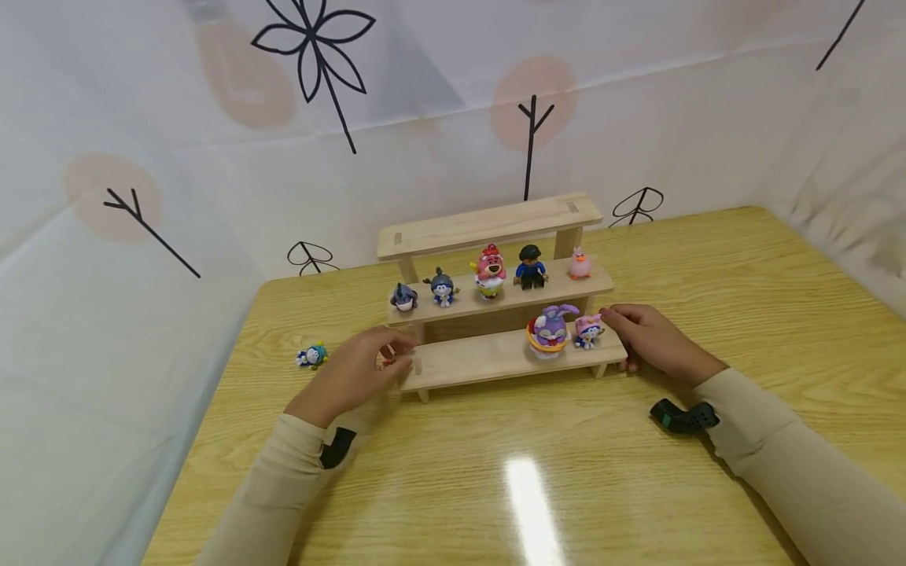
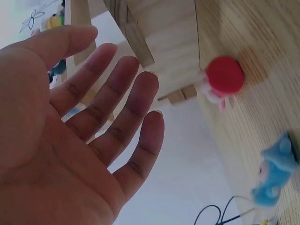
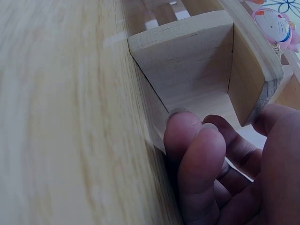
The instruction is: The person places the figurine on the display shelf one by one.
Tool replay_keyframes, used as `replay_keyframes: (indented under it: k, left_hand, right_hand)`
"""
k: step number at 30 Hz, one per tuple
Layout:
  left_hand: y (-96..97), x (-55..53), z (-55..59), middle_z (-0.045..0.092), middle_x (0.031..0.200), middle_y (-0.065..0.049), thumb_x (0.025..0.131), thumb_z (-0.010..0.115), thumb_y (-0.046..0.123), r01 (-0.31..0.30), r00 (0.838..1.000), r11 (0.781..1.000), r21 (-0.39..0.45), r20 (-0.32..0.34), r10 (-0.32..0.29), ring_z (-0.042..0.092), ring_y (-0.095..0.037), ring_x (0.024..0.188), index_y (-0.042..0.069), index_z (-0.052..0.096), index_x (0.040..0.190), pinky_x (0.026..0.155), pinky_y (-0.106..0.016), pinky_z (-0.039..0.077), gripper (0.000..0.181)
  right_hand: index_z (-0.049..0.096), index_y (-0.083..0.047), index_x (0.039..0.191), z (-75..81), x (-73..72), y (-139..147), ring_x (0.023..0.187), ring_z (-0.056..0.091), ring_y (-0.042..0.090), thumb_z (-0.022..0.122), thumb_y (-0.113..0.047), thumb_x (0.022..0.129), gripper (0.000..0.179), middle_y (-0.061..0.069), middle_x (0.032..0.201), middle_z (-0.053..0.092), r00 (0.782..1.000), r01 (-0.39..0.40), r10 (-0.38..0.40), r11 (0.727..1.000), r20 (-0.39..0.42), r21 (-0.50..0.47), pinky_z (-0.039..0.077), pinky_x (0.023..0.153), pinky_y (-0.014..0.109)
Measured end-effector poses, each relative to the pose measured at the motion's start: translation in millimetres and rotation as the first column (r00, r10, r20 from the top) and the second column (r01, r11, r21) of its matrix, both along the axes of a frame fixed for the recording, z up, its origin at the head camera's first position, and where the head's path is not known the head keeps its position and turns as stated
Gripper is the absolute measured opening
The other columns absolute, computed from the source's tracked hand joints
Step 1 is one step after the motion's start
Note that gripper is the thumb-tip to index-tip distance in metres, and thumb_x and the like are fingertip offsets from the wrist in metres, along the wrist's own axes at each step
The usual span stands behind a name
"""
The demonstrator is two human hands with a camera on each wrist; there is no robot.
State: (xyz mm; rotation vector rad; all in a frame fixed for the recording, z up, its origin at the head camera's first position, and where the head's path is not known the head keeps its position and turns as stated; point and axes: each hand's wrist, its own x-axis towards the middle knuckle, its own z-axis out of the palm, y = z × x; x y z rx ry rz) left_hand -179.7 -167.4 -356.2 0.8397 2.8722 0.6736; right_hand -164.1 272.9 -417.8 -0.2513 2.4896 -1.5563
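A three-tier wooden display stand (image 1: 467, 363) stands on the table between both hands. My left hand (image 1: 357, 373) is at the left end of its lowest shelf, fingers extended and apart in the left wrist view. Beside that hand are a small figurine with a round red part (image 2: 225, 76) and a light blue figurine (image 2: 271, 174). My right hand (image 1: 651, 339) is at the right end, thumb against the shelf's edge and other fingers loosely curled below. Near it, a pink-hatted figurine (image 1: 587, 332) and a purple rabbit figurine (image 1: 550, 332) stand on the lowest shelf.
On the middle shelf stand a grey donkey figurine (image 1: 403, 297), a dark-hooded figurine (image 1: 442, 288), a pink bear figurine (image 1: 490, 272), a toy person in blue (image 1: 531, 268) and a pink bird-like figurine (image 1: 580, 264). A blue-and-teal figurine (image 1: 311, 356) lies left. Patterned cloth (image 1: 439, 141) hangs behind.
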Motion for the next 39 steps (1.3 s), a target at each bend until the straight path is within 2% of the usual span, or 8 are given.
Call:
replay_keyframes:
  k: [2,7,12,19,23,26,32,39]
  left_hand:
    - [-3.1,-1.3,1.0,0.069,0.105,0.006,0.1,0.062,0.03,-0.022,1.0,1.0,-0.004,0.013,0.022,0.062,-0.012,0.095,0.021,0.07,0.113,0.079,-0.032,0.055,0.018]
    - [-10.0,-5.8,3.1,0.069,0.101,0.004,0.102,0.06,0.026,-0.074,0.997,0.997,0.01,-0.004,0.074,0.063,-0.016,0.094,0.018,0.07,0.111,0.076,-0.036,0.055,0.016]
    - [-15.9,-11.3,0.6,0.069,0.106,-0.001,0.101,0.06,0.02,-0.092,0.995,0.996,0.016,-0.023,0.092,0.065,-0.02,0.095,0.013,0.069,0.116,0.079,-0.041,0.056,0.019]
    - [-20.0,-20.2,-9.2,0.068,0.115,-0.001,0.1,0.061,0.029,-0.115,0.991,0.993,-0.034,0.068,0.117,0.064,-0.022,0.102,0.016,0.069,0.119,0.083,-0.042,0.057,0.023]
    - [-21.2,-24.5,-18.4,0.069,0.114,0.0,0.098,0.063,0.028,-0.1,0.99,0.99,-0.095,0.095,0.109,0.065,-0.019,0.1,0.018,0.07,0.117,0.081,-0.038,0.057,0.022]
    - [-20.8,-25.0,-20.9,0.069,0.108,-0.001,0.095,0.068,0.025,-0.088,0.99,0.989,-0.123,0.1,0.101,0.064,-0.016,0.095,0.017,0.07,0.117,0.078,-0.035,0.056,0.023]
    - [-20.9,-24.4,-20.1,0.068,0.094,0.002,0.095,0.07,0.022,-0.073,0.989,0.99,-0.121,0.119,0.088,0.062,-0.012,0.084,0.017,0.069,0.114,0.07,-0.03,0.053,0.02]
    - [-21.9,-24.1,-22.1,0.068,0.092,0.001,0.095,0.069,0.022,-0.082,0.984,0.99,-0.113,0.149,0.099,0.062,-0.012,0.081,0.017,0.067,0.112,0.068,-0.029,0.052,0.017]
  right_hand:
    - [0.06,-0.001,0.108,-0.2,0.0,0,0.049,0.058,0.02,0.034,-0.045,0.109,0.051,0.008,0.063,0.064,1.0,0.002,-0.002,1.0,0.005,0.004,0.053,0.049,0.036]
    - [0.06,-0.001,0.109,-1.0,-0.1,1,0.049,0.058,0.02,0.034,-0.045,0.109,0.052,0.008,0.063,0.064,1.0,0.001,-0.001,1.0,0.008,-0.002,0.053,0.049,0.036]
    - [0.06,0.0,0.108,-0.4,0.0,0,0.049,0.058,0.02,0.034,-0.044,0.109,0.051,0.008,0.063,0.064,1.0,-0.001,0.001,1.0,0.008,-0.011,0.053,0.048,0.036]
    - [0.06,-0.001,0.107,1.7,-0.2,0,0.049,0.058,0.02,0.034,-0.046,0.108,0.052,0.009,0.063,0.064,1.0,0.01,-0.01,1.0,0.017,0.001,0.053,0.049,0.037]
    - [0.06,-0.001,0.109,2.0,0.5,1,0.05,0.058,0.02,0.034,-0.047,0.108,0.053,0.009,0.064,0.064,1.0,0.011,-0.011,1.0,0.023,0.01,0.053,0.05,0.037]
    - [0.06,-0.001,0.11,1.4,0.7,2,0.05,0.059,0.02,0.034,-0.047,0.108,0.053,0.009,0.065,0.064,1.0,0.006,-0.006,1.0,0.025,0.004,0.054,0.05,0.037]
    - [0.06,0.0,0.104,2.3,-0.8,2,0.05,0.058,0.021,0.035,-0.047,0.108,0.053,0.009,0.064,0.063,1.0,-0.002,0.002,1.0,0.009,0.003,0.053,0.05,0.037]
    - [0.06,0.0,0.108,0.9,-1.1,1,0.05,0.058,0.022,0.034,-0.045,0.109,0.052,0.008,0.065,0.064,1.0,-0.006,0.006,1.0,0.02,-0.014,0.053,0.05,0.037]
